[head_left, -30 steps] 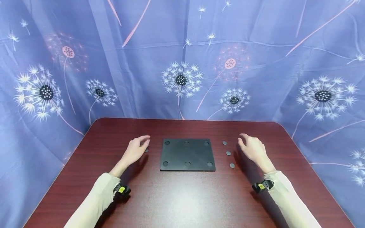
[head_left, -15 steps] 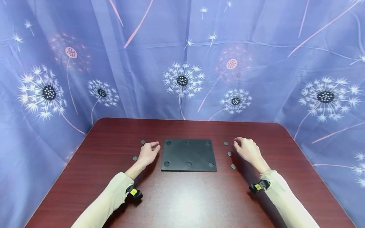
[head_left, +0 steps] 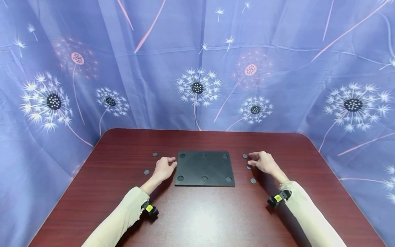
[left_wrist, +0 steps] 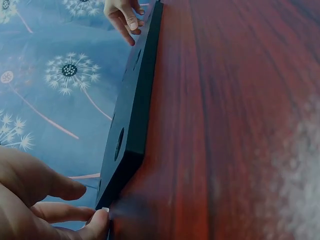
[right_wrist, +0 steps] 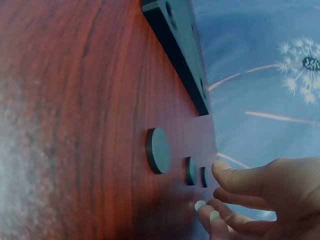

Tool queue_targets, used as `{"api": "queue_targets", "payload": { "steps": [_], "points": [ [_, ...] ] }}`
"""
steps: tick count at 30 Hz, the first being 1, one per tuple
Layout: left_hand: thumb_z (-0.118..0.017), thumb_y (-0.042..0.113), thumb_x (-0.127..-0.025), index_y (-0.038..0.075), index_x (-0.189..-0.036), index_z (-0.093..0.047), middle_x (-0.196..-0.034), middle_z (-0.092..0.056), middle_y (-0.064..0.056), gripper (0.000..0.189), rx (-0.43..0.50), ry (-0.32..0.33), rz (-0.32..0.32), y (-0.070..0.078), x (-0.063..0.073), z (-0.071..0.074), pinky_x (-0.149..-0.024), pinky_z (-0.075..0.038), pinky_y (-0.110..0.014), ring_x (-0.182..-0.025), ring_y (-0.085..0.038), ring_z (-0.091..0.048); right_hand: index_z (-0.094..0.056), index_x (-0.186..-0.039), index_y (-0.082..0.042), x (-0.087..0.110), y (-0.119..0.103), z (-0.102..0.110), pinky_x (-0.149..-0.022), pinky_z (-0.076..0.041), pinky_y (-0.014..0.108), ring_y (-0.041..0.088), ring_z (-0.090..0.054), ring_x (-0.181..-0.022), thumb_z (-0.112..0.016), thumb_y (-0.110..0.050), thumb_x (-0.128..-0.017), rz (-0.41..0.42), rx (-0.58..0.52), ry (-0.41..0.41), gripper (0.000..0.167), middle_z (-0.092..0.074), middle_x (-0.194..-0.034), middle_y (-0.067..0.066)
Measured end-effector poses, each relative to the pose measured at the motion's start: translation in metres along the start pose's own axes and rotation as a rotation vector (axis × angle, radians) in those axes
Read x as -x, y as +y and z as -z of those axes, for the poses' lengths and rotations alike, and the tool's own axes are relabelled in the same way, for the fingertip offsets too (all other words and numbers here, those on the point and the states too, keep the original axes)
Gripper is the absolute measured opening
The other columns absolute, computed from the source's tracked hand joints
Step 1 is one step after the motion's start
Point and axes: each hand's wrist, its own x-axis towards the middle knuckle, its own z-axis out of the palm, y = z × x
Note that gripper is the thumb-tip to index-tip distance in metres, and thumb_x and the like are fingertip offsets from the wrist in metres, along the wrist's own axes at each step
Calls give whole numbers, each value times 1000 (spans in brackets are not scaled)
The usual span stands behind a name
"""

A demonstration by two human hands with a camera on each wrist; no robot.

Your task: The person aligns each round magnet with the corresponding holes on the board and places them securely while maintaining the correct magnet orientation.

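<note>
Hands rest at either side of a flat black plate [head_left: 204, 168] that lies in the middle of a dark red wooden bench [head_left: 197, 212]. The plate is rectangular and has six round holes, three along its far edge and three along its near edge. The left hand [head_left: 164, 167] lies just beside the plate's left edge, with loosely curled fingers whose tips touch the far left corner; in the left wrist view one fingertip [left_wrist: 100, 220] presses against the plate's corner, and nothing is pinched. Two small dark discs sit on the bench to the left of this hand, a far one [head_left: 155, 154] and a near one [head_left: 146, 172], both apart from the plate. The right hand [head_left: 262, 162] rests to the right of the plate with fingers relaxed and slightly bent, holding nothing. Three more small dark discs lie in a row between the plate and this hand: the far disc [head_left: 244, 156] just in front of the fingertips, the middle disc [head_left: 248, 167] partly hidden under the fingers, and the near disc [head_left: 253, 180] beside the wrist. Whether the fingers touch a disc cannot be told. Both arms wear pale sleeves. A blue curtain [head_left: 197, 61] printed with dandelions hangs behind the bench.
</note>
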Motion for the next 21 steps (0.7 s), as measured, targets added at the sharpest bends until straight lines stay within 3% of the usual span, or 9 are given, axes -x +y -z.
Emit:
{"api": "queue_targets", "payload": {
  "steps": [6, 11, 16, 21],
  "points": [
    [-59, 9, -95, 0, -128, -61, -127, -63, -19, 35, 34, -12, 16, 0, 0, -4, -91, -51, -43, -117, -33, -58, -64, -122, 3, -2, 7, -4, -55, -42, 24, 9, -54, -57, -72, -14, -86, -95, -143, -19, 41, -71, -81, 9],
    [-60, 8, -94, -1, -127, -62, -124, -64, -20, 35, 37, -11, 16, 0, 1, -6, -93, -48, -46, -120, -36, -52, -67, -120, 0, -5, 12, -6, -60, -41, 25, 10, -54, -64, -76, -16, -83, -125, -174, -1, 41, -73, -86, 10],
    [-62, 6, -92, -2, -125, -63, -118, -67, -20, 34, 26, 28, 3, 1, 1, -9, -97, -45, -47, -118, -36, -52, -67, -122, -2, -6, 14, -8, -65, -41, 26, 12, -54, -68, -76, -20, -83, -133, -192, 12, 44, -71, -80, 4],
    [-64, 3, -89, -4, -123, -64, -113, -69, -21, 34, 25, 69, -22, 0, 1, -13, -96, -47, -45, -113, -33, -60, -68, -121, -4, -9, 15, -11, -56, -41, 26, 12, -52, -57, -74, -20, -85, -120, -204, 35, 40, -68, -72, 1]
  ]
}}
